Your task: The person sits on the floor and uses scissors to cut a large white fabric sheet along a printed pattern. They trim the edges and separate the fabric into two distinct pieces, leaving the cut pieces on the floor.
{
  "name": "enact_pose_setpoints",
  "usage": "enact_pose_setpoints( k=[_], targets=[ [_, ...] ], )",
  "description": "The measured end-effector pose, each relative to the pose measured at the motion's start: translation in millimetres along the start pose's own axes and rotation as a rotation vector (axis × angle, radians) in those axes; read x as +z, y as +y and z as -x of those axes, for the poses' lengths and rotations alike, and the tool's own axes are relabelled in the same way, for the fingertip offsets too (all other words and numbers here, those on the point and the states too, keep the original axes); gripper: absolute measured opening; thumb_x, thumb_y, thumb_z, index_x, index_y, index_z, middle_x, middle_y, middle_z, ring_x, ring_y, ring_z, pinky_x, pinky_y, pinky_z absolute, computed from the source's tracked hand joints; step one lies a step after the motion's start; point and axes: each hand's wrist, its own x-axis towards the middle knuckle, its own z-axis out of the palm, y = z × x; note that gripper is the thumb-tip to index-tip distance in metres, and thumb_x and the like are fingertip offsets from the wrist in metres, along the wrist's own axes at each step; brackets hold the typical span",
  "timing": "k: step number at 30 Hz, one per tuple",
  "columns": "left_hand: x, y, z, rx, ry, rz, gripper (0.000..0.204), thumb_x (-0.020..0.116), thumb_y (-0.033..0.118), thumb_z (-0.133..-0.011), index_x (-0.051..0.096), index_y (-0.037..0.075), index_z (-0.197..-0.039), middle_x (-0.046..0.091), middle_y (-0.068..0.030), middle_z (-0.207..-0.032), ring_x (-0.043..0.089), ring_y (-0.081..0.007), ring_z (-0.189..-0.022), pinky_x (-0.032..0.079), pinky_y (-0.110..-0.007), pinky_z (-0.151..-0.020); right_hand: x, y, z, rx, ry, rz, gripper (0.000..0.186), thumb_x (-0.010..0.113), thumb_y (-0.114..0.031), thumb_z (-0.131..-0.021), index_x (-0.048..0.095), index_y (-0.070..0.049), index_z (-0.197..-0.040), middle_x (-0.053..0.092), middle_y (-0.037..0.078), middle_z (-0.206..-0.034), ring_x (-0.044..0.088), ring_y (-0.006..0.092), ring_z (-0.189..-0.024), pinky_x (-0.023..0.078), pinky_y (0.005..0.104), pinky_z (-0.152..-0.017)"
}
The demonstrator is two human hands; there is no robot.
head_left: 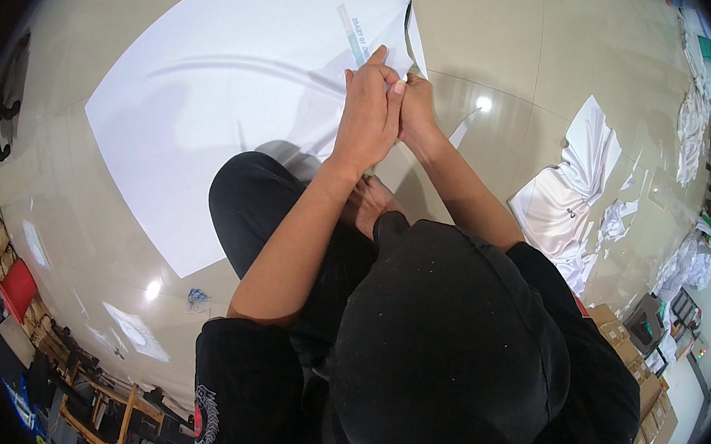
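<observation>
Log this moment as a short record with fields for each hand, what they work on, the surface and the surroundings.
left hand: pressed against the right, fingers closed on the sheet's corner
right hand: mostly hidden behind the left, grip on the same corner
white sheet: large, spread flat on the floor
floor: glossy beige tiles
white garments: heaped to the right
cardboard boxes: lower right
</observation>
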Motion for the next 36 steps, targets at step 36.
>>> enact_pose_setpoints(
  k=[36],
  targets=[
    [0, -1, -1, 0.044, 0.049, 0.025, 0.019, 0.048, 0.022, -0.113, 0.049, 0.003, -0.117, 0.051, -0.0292, -0.154, 0.046, -0.0476, -0.147, 0.02, -0.072, -0.126, 12, -10, -11, 0.06, 0.079, -0.114, 0.038, 0.049, -0.005, -0.105, 0.054, 0.024, -0.129, 0.07, 0.027, -0.11, 0.076, 0.0285, -0.086, 0.065, 0.0366, -0.069]
  ],
)
